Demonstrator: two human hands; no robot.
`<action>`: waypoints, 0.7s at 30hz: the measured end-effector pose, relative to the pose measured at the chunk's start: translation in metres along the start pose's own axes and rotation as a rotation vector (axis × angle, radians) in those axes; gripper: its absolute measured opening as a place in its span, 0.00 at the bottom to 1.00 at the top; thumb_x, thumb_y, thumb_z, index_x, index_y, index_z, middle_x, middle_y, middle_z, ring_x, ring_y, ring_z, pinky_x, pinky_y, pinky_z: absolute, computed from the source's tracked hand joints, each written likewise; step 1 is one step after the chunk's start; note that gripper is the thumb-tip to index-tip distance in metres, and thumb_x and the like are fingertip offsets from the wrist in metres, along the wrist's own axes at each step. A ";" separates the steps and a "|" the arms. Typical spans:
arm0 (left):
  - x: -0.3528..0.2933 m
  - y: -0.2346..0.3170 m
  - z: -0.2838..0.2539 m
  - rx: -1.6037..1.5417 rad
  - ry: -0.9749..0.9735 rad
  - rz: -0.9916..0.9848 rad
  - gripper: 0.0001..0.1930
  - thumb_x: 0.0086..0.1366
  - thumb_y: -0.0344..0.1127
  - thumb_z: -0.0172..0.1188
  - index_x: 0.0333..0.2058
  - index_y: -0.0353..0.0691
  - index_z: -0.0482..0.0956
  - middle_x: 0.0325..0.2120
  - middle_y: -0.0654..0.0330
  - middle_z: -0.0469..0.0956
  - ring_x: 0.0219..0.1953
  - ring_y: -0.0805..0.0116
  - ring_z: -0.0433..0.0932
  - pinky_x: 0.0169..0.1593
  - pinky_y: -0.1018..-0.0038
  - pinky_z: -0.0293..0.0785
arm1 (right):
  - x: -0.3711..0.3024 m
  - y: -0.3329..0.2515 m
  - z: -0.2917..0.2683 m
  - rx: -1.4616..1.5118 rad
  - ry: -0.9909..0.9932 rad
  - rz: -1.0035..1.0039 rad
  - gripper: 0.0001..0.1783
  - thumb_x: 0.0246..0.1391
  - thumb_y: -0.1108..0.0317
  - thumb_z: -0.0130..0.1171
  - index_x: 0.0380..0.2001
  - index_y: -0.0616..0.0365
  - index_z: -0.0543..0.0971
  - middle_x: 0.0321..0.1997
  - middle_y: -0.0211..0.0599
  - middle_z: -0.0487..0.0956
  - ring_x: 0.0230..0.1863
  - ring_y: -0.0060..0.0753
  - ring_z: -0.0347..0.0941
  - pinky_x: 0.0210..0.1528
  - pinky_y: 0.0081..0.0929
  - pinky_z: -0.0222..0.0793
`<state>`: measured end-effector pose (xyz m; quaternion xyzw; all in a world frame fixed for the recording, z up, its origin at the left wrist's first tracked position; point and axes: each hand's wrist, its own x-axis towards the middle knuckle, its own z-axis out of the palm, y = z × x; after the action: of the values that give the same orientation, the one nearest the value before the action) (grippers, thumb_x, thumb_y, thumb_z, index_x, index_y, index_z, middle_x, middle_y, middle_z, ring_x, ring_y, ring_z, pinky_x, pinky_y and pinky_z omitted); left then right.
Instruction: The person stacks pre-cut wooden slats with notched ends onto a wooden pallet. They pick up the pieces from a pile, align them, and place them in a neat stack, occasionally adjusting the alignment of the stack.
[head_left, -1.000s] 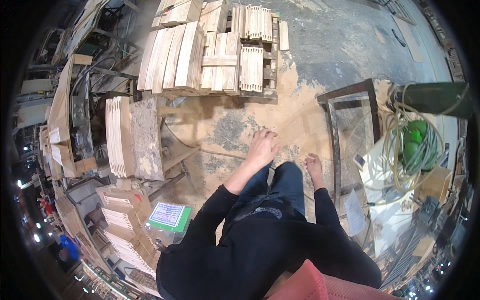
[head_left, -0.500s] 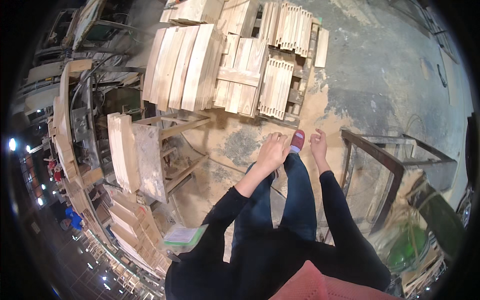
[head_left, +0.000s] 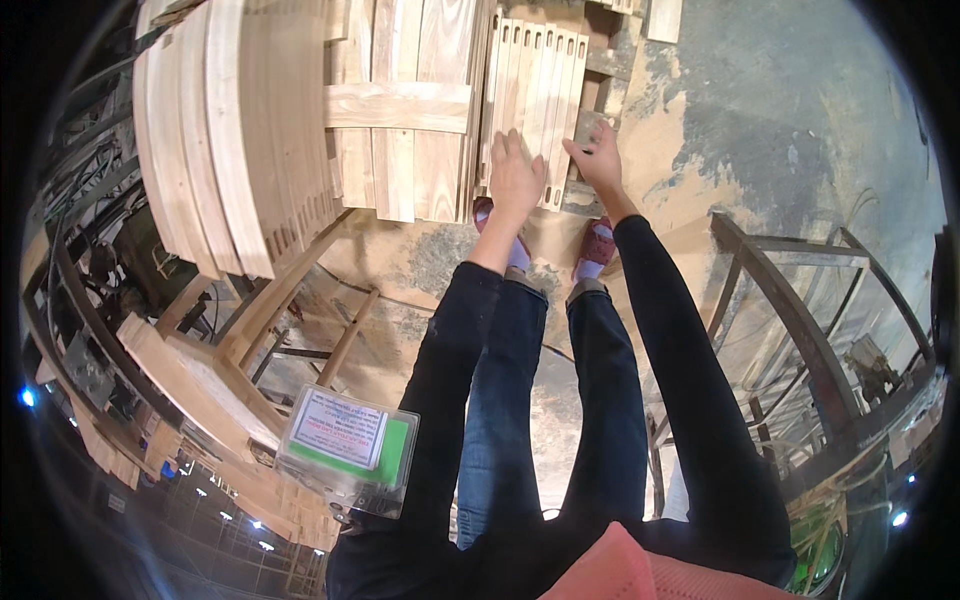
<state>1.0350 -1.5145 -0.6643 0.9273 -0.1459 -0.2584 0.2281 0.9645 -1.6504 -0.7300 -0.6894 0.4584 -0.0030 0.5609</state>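
The left hand (head_left: 518, 183) and right hand (head_left: 600, 165) have moved forward to the slotted wooden slats (head_left: 533, 88), pale straight bars packed side by side. Fingers are loosely parted: left over the near half, right beside the right edge.

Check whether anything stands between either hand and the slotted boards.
Nothing visible does. The left hand is over the slotted boards, and the right hand is beside their right edge. The loose crosspiece lies on the neighbouring stack to the left, out of the way.
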 end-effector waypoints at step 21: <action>0.043 -0.044 0.043 0.240 0.057 -0.045 0.51 0.53 0.46 0.71 0.69 0.37 0.49 0.69 0.46 0.49 0.63 0.45 0.59 0.64 0.55 0.56 | 0.050 0.037 0.034 -0.073 -0.166 0.017 0.57 0.35 0.47 0.79 0.63 0.62 0.63 0.57 0.51 0.75 0.57 0.41 0.73 0.58 0.38 0.69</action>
<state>1.0532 -1.5086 -0.7366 0.9579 -0.1486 -0.2177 0.1135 0.9875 -1.6538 -0.7970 -0.7031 0.4160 0.0757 0.5716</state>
